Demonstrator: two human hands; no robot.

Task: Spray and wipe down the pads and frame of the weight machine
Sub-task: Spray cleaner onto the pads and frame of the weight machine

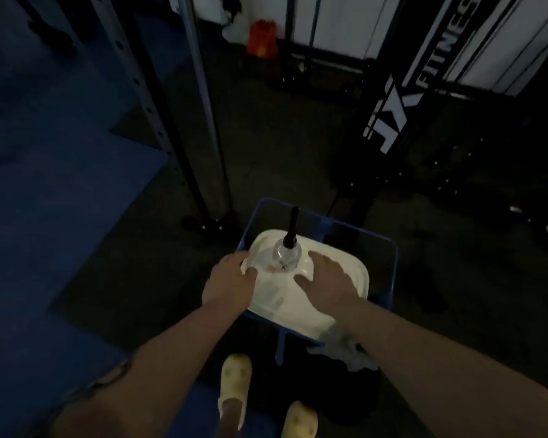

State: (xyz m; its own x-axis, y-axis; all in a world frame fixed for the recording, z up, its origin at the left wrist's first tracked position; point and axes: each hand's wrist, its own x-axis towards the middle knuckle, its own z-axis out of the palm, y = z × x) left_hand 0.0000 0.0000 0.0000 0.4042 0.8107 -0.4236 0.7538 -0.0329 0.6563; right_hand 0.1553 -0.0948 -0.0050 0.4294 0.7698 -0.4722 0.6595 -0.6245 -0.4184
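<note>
A clear spray bottle [286,256] with a black nozzle stands on a white lid [298,301] that covers part of a blue bin [389,270] on the floor. My left hand [230,284] rests on the lid's left edge, with its thumb on the top. Spread flat on the lid to the right of the bottle is my right hand [328,284], holding nothing. A grey cloth [348,347] hangs at the bin's near right corner. The weight machine's dark frame [402,121], marked with white lettering, rises behind the bin to the right.
A perforated upright and a steel bar [209,121] stand left of the bin. Blue floor mats [45,153] cover the left side. A red container [263,39] sits by the far wall. My feet in pale shoes [234,387] are just behind the bin.
</note>
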